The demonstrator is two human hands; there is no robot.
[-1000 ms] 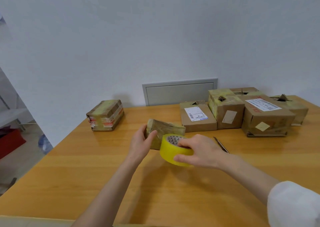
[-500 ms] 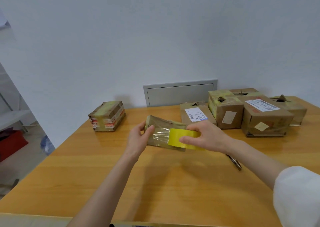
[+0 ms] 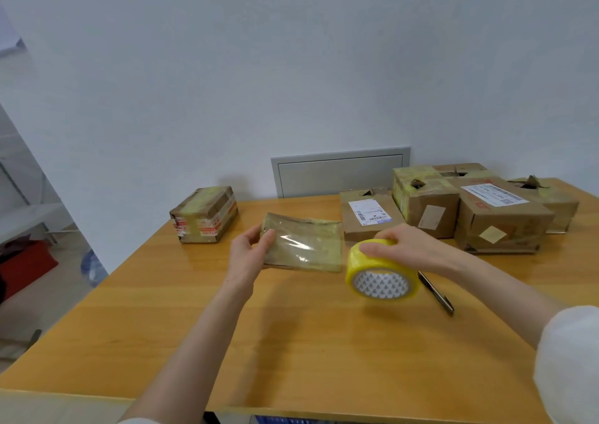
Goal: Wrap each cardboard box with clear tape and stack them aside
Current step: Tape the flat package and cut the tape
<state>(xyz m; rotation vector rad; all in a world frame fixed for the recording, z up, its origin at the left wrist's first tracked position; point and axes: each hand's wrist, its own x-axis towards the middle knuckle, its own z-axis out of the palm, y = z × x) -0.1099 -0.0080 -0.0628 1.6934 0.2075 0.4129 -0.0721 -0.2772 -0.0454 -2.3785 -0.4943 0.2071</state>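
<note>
Cardboard box (image 3: 304, 245) pinched at its edge by left hand (image 3: 246, 256), tape roll (image 3: 381, 279) — just beside (rightward) — gripped by right hand (image 3: 411, 248).

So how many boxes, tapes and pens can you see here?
boxes: 7
tape: 1
pen: 1
Total: 9

Left hand (image 3: 247, 256) and right hand (image 3: 406, 247) both gripping.

my left hand (image 3: 246, 255) on flat box (image 3: 303, 245) mid-table (image 3: 194, 326), tape roll (image 3: 381, 274) right of it, pen (image 3: 436, 292) further right, box cluster (image 3: 499, 219) behind right, lone box (image 3: 204, 213) behind left
</note>
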